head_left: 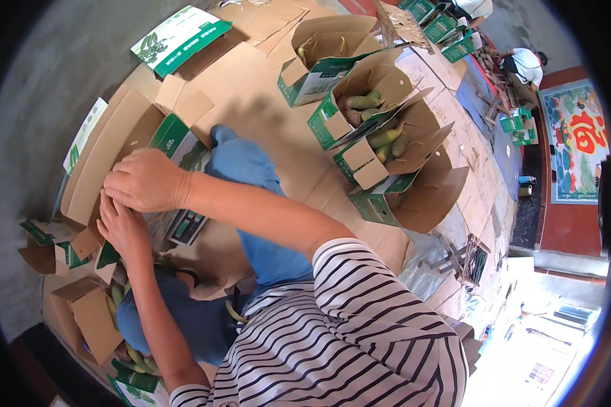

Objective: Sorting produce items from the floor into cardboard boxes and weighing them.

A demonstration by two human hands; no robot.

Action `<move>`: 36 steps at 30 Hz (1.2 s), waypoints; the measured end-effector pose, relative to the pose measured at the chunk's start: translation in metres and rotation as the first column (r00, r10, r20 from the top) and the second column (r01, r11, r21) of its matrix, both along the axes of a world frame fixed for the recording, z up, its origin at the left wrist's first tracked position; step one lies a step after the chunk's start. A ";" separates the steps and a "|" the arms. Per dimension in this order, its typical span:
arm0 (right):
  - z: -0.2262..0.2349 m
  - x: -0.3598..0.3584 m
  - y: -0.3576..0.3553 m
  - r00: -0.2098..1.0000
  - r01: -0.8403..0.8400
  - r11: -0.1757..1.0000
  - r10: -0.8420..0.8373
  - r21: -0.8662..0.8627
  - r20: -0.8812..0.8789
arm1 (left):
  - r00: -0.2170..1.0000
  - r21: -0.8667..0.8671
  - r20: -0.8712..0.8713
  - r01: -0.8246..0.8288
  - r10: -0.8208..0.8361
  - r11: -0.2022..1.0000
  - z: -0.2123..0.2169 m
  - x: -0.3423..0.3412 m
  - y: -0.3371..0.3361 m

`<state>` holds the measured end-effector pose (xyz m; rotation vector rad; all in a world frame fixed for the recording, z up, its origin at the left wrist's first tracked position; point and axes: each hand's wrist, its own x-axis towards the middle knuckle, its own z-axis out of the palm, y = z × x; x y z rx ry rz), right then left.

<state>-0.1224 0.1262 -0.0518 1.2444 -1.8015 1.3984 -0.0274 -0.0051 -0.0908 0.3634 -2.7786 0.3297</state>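
My right hand is closed, its fingers curled, over the front of an open cardboard carton on the left. Just below it, my left hand has bent fingers that meet the right hand's fingertips. Anything pinched between them is hidden. A green printed panel slants beside the right wrist. Next to my left forearm is a dark device with a panel, like a scale, partly covered by my arms. Long green produce lies by my left knee.
Several open green-and-brown cartons stand in a row to the right, some holding green produce. A white-and-green carton stands at the far left. Flattened cardboard covers the floor. A person bends near brownish produce at the far right. Wooden stools stand right.
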 end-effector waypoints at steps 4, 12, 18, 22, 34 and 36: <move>0.000 0.001 -0.002 0.999 -0.041 0.999 0.041 0.018 0.003 | 0.999 0.079 0.028 0.033 -0.036 0.996 0.006 0.006 0.006; 0.001 0.003 -0.004 1.000 -0.009 1.000 0.009 0.016 0.006 | 0.999 0.183 0.004 0.048 -0.050 0.982 0.019 0.011 0.005; 0.010 -0.004 0.019 1.000 -0.005 0.996 0.007 0.086 -0.030 | 0.996 0.256 0.070 0.036 -0.056 0.966 0.023 0.006 0.012; 0.028 -0.020 0.083 0.968 0.252 0.967 -0.252 -0.044 0.007 | 0.994 0.291 0.093 0.029 -0.058 0.956 0.023 0.013 0.005; -0.079 0.129 0.590 -0.554 0.623 -0.522 -0.820 0.582 -0.142 | 0.995 0.289 0.071 0.049 -0.073 0.956 0.042 0.021 0.008; -0.105 0.169 0.610 -0.663 0.238 -0.489 -0.713 0.839 -0.228 | 0.992 0.269 0.098 0.044 -0.073 0.962 0.040 0.020 0.008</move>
